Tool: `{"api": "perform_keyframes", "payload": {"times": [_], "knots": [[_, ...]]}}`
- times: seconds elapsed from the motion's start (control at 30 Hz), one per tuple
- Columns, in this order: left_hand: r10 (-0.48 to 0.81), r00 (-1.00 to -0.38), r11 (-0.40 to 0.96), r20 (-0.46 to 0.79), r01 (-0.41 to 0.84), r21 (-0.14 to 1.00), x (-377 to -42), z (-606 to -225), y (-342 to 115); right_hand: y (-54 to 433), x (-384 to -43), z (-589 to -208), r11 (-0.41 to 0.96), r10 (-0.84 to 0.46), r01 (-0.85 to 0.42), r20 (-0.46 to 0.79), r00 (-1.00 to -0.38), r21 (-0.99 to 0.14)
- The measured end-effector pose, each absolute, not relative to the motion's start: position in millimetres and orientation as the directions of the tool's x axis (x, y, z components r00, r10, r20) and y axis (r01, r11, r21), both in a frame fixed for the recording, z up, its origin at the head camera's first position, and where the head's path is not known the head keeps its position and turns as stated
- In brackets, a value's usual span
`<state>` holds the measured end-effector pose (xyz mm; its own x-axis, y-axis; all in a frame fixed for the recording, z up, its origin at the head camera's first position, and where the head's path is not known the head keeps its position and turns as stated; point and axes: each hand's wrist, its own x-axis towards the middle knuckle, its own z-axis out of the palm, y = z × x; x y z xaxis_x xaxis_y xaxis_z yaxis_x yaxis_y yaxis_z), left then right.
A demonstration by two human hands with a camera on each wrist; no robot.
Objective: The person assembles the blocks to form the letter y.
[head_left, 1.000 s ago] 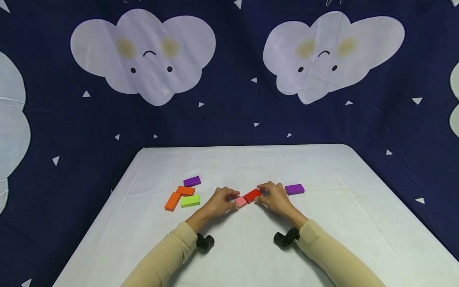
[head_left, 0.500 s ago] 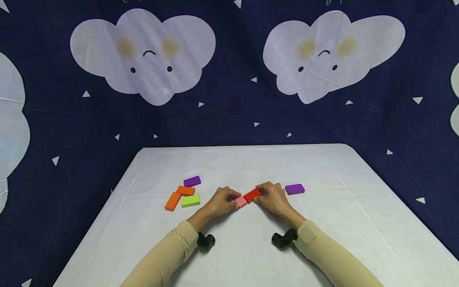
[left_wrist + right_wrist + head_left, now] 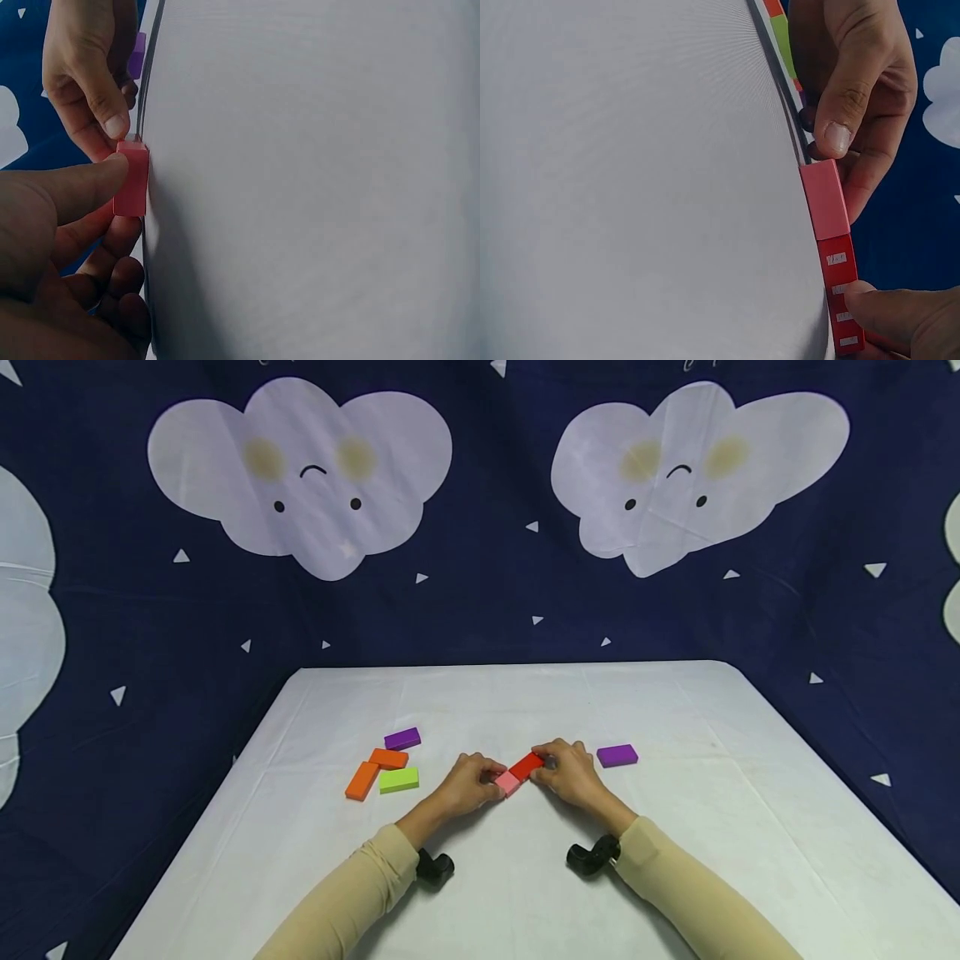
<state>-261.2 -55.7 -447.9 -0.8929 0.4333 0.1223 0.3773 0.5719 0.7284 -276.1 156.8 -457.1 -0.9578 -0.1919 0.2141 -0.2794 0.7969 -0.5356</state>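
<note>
My left hand (image 3: pixel 467 785) pinches a pink block (image 3: pixel 507 783) between thumb and fingers, low over the white table. My right hand (image 3: pixel 572 774) grips a red block (image 3: pixel 527 767) just up and to the right of it. End to end, the two blocks meet in a slanting row. In the right wrist view the pink block (image 3: pixel 826 199) touches the red block (image 3: pixel 841 296), whose near side carries several white marks. My left thumb (image 3: pixel 90 184) lies across the pink block's side in the left wrist view.
Left of my hands lie two orange blocks (image 3: pixel 362 782), a lime green block (image 3: pixel 398 780) and a purple block (image 3: pixel 402 739). Another purple block (image 3: pixel 617 756) sits right of my right hand. A dark blue cloth with clouds hangs behind the white table (image 3: pixel 495 693).
My left hand has slid slightly right with the pink block, and my right hand slightly left with the red one. The two blocks now line up more closely.
</note>
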Motion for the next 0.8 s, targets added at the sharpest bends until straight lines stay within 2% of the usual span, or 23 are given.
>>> {"api": "perform_keyframes", "payload": {"times": [0.8], "knots": [[0.329,-0.939,0.624,0.095,0.292,0.725,-257.3,-446.6,-47.5,155.2,-282.0,-453.8,0.772,-0.250,-0.311,0.185,-0.950,-0.554]]}}
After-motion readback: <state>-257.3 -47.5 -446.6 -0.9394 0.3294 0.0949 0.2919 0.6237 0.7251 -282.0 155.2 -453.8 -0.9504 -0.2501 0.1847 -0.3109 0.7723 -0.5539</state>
